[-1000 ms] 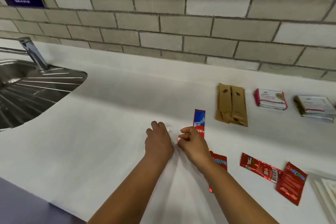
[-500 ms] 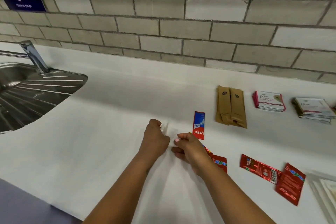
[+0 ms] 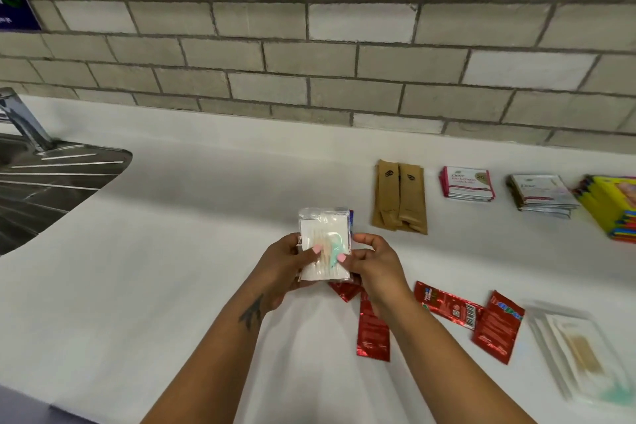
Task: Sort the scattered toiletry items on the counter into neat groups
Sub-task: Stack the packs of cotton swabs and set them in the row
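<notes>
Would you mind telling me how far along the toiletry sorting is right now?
Done: brown sachets, pink-edged Dove packets, grey Dove packets and yellow packs sit grouped at the back. In hand: left hand and right hand hold clear packets. Left: red sachets lie scattered.

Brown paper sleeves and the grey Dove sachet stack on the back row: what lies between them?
In the head view, the pink Dove sachet stack lies between the brown paper sleeves and the grey Dove sachet stack, bare counter either side.

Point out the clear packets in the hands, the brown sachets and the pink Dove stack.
clear packets (image 3: pixel 325 244), head view, white card face.
brown sachets (image 3: pixel 401 198), head view, middle of pair.
pink Dove stack (image 3: pixel 467 181), head view, top sachet.
</notes>
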